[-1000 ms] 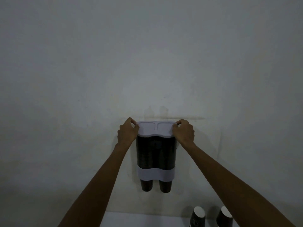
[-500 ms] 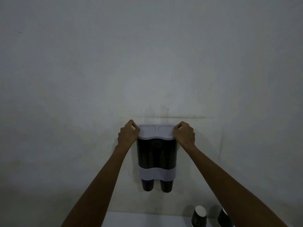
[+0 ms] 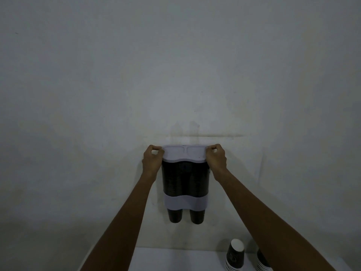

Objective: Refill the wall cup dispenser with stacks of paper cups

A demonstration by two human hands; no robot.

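Head view. Dispenser [image 3: 185, 184] mounted on the wall [image 3: 175, 65], its dark body filled with cups, two cup bottoms [image 3: 185, 216] protruding beneath its lower band. Lid [image 3: 184, 153] caps the dispenser. Left hand [image 3: 152, 160] pinches the lid's left end; right hand [image 3: 216, 159] pinches its right end, fingers curled. Below the dispenser, two cup stacks [image 3: 235, 255] stand on a table [image 3: 175, 259].
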